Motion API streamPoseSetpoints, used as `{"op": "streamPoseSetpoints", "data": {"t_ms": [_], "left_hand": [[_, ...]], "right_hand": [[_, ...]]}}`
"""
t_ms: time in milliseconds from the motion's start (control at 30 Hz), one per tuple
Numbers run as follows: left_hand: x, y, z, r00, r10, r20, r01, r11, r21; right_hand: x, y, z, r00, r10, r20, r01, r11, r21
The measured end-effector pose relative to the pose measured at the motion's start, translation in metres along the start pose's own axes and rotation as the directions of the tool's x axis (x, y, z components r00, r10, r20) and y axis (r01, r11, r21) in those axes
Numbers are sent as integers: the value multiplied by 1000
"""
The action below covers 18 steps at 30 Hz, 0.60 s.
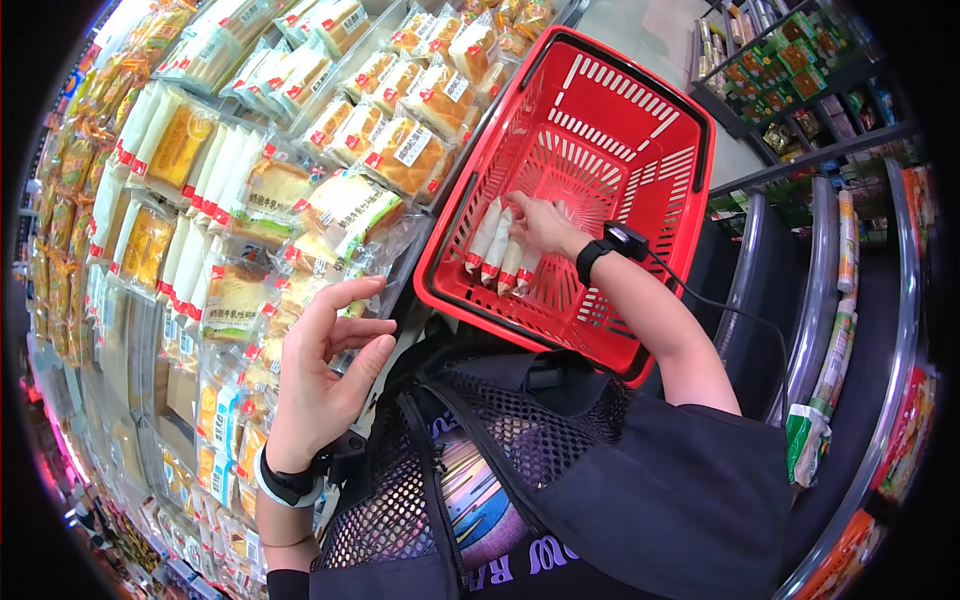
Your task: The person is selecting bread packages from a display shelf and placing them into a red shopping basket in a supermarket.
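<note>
My right hand (547,226) reaches down into a red shopping basket (569,347). Its fingers are closed on the upper end of one of several slim bread packets (497,243) with white and red wrappers. These packets stand side by side in the basket's near left part. My left hand (335,365) is raised beside the shelf with its fingers apart, holding nothing. Close to it on the shelf lies a clear-wrapped pack of sliced bread (352,208) with a green and white label. The fingertips of my right hand are partly hidden among the packets.
Tilted shelves on the left hold rows of packaged bread buns (405,150) and sandwich packs (180,150), up against the basket's left side. To the right stands a dark shelf unit with metal rails (815,300). A cable (720,303) trails from my right wrist.
</note>
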<state>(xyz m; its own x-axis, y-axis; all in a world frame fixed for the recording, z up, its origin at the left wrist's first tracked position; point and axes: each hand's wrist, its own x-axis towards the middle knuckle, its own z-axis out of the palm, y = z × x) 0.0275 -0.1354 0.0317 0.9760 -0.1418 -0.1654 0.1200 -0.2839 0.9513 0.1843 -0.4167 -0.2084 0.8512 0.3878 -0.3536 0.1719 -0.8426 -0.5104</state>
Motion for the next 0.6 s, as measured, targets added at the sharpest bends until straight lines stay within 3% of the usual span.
{"op": "streamPoseSetpoints", "data": {"t_ms": [100, 167, 267, 333, 367, 400, 433, 467, 533, 600], "left_hand": [[-2, 3, 0, 999, -35, 12, 35, 999, 9], [-2, 3, 1, 999, -50, 7, 50, 999, 14], [-5, -3, 6, 997, -3, -73, 4, 1000, 2], [-6, -4, 3, 999, -16, -30, 18, 998, 60], [-6, -6, 3, 1000, 6, -27, -5, 998, 59], [-5, -8, 3, 999, 29, -23, -27, 998, 54], [-5, -5, 1, 1000, 14, -24, -12, 999, 47], [-4, -3, 0, 1000, 5, -15, -5, 999, 32], [-7, -2, 1, 999, 26, -28, -25, 999, 37], [-7, -6, 1, 999, 42, -17, -41, 998, 56]], "right_hand": [[4, -5, -3, 1000, 11, 24, -11, 1000, 2], [6, -1, -3, 998, -48, -50, 44, 995, -84], [17, 26, 7, 983, -171, -67, 167, 984, -69], [14, 30, 3, 953, -301, -16, 301, 953, -17], [7, 11, -13, 968, -181, 172, 164, 980, 108], [13, 27, -5, 952, -245, 183, 220, 964, 147], [15, 31, -3, 949, -244, 199, 253, 967, -21], [9, 19, -15, 948, -206, 240, 223, 974, -45], [9, 22, -19, 940, -299, 165, 292, 954, 68], [20, 30, -12, 941, -298, 162, 298, 954, 27]]}}
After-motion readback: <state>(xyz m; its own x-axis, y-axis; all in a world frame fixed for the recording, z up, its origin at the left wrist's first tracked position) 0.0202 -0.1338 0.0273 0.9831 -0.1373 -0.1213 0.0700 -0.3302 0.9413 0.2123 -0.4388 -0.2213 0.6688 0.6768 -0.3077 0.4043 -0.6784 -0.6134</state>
